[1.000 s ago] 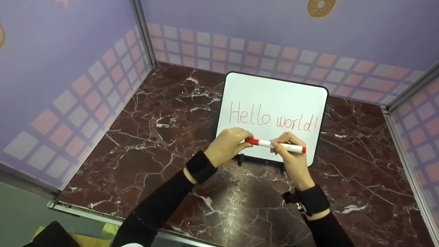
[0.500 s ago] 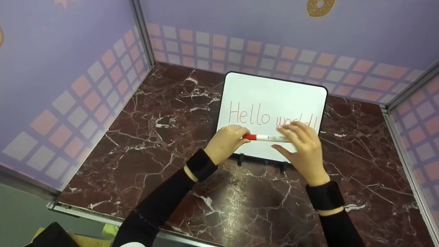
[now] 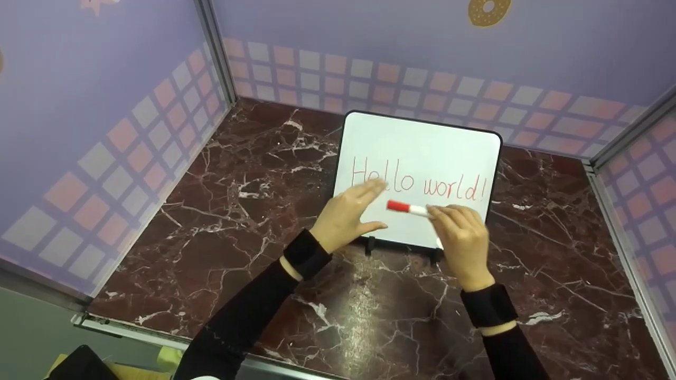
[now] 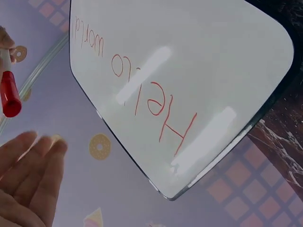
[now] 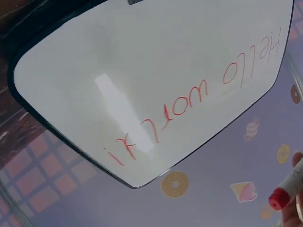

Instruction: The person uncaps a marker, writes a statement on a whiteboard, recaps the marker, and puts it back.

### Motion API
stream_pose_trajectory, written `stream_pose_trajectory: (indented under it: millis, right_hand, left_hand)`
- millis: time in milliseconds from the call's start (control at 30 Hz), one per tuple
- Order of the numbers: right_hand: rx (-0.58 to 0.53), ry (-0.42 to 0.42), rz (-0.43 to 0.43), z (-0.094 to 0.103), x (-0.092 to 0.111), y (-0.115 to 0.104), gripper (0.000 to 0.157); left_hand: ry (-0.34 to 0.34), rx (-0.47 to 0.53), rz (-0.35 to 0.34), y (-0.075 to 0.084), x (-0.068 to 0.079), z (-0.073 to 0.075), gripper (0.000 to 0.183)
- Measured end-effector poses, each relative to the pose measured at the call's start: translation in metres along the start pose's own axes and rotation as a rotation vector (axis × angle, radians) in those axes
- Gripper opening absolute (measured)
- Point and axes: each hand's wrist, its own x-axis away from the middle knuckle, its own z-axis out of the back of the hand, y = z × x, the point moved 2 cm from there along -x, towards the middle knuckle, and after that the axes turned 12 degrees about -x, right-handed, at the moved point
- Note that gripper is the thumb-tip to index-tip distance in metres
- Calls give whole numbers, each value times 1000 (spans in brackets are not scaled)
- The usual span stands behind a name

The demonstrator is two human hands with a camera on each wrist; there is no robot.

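Observation:
My right hand (image 3: 465,240) pinches a white whiteboard marker (image 3: 419,210), its red cap pointing left. In the left wrist view, the cap (image 4: 10,97) stands just beyond my fingers. The marker's red tail end (image 5: 279,198) shows at the lower right of the right wrist view. My left hand (image 3: 340,219) is off the marker, with its fingers extended and thumb spread. Behind both hands a whiteboard (image 3: 417,140) leans upright, with "Hello world!" written on it in red. The left fingers overlap part of "Hello" in the head view.
The whiteboard rests on small black stand feet (image 3: 371,245) on a dark red marbled tabletop (image 3: 253,211). Purple walls (image 3: 338,31) with pink and white squares enclose the back and sides. A metal edge (image 3: 132,330) runs along the front.
Both hands held the marker at first. The right hand let go and opened while the left pinched the cap. Now the right grips the marker and the left has released it.

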Motion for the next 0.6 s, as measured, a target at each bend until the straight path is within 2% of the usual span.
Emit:
stream_pose_trajectory:
  millis: [100,200,300,367,467,600]
  right_hand:
    - [11,58,-162,16,4,20,22]
    - [26,107,-329,37,12,48,23]
    - [63,102,-504,57,25,80,23]
    - [95,51,-629,67,37,101,25]
    - [146,-93,-793,75,57,128,27]
    - [175,-289,-925,73,80,151,30]
  left_hand:
    - [-3,-181,58,-14,-1,4,99]
    - [-40,-342,174,-33,4,5,112]
    - [-76,-370,304,-54,14,1,116]
    - [-91,-354,371,-66,22,-2,116]
    - [-100,-317,429,-79,34,-6,112]
    - [-98,-270,458,-88,43,-10,106]
